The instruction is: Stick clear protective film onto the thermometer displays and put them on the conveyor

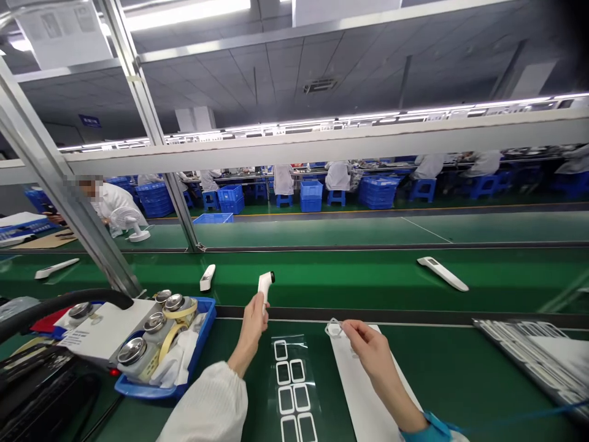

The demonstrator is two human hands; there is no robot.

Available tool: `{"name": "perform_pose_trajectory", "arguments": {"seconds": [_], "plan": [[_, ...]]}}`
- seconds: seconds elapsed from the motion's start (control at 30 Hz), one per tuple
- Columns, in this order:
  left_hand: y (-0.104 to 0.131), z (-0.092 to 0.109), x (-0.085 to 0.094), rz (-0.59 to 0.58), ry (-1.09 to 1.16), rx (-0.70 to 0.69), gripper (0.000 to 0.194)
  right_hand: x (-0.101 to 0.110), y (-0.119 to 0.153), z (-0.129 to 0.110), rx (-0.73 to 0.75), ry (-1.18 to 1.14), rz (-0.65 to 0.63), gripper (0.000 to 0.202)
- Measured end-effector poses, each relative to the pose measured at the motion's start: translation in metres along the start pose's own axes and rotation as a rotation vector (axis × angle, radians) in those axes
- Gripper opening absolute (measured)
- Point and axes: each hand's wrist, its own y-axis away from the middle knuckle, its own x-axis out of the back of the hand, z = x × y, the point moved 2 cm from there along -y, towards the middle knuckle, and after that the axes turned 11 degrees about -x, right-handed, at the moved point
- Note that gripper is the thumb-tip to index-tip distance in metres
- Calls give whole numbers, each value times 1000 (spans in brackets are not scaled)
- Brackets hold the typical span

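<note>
My left hand (250, 331) is closed around the handle of a white handheld thermometer (264, 283), its dark-tipped head pointing up and right over the belt's near edge. Between thumb and fingertips, my right hand (372, 353) pinches a small rounded frame-shaped piece (333, 328) above the far end of a long white board (352, 390). Between my hands lies a clear film sheet (294, 351) bearing several white rounded frames (286, 399). A blue strap (427, 428) circles my right wrist.
A green conveyor belt (331, 279) carries more white thermometers (444, 274). At left, a blue tray (209, 313) holds several metal-lidded jars (132, 351) and tape rolls, beside a white box (108, 328). Stacked frame strips (524, 356) lie right. A metal post (92, 202) rises at left.
</note>
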Motion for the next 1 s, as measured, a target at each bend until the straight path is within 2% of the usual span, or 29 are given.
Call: {"name": "perform_pose_trajectory", "arguments": {"seconds": [0.13, 0.2, 0.33, 0.47, 0.63, 0.8, 1.0], "plan": [[79, 22, -17, -167, 285, 135, 43, 3, 10, -12, 39, -13, -31, 42], [111, 27, -30, -224, 386, 223, 51, 7, 20, -19, 56, -20, -35, 41], [149, 17, -53, -322, 301, 309, 55, 15, 42, -28, 105, 45, -78, 37], [163, 1, -65, -349, 272, 278, 48, 16, 56, -25, 137, 119, -131, 34], [166, -11, -63, -329, 246, 233, 52, 7, 62, -20, 125, 156, -188, 35], [168, -14, -63, -320, 313, 261, 61, -9, 67, -22, 134, 196, -261, 33], [170, -10, -63, -326, 348, 296, 59, -18, 71, -18, 110, 239, -331, 32]]}}
